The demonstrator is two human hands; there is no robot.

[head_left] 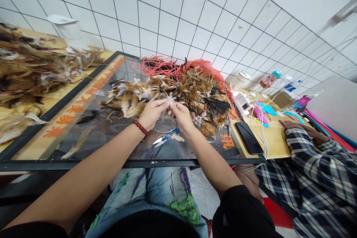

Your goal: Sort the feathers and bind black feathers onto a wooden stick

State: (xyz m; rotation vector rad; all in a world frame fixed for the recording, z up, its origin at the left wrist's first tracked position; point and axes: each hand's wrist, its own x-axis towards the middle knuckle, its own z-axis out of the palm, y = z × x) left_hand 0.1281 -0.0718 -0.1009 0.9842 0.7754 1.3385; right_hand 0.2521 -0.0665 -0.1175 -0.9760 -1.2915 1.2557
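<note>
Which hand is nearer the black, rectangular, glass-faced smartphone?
Right. The right hand is left of the smartphone, across the tabletop; the left hand is farther left, beyond the right one.

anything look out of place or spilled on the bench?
Mildly untidy, nothing visibly damaged: a loose feather lies on the glass panel, apart from the feather pile, and blue snips lie with blades open.

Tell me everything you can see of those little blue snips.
The snips have a curved blue handle and two silvery, metal-looking blades, parted slightly. They lie on the dark, glossy panel, tips pointing left and toward the wearer, beside a pale scrap. The left hand and right hand are just beyond, neither touching them.
</note>
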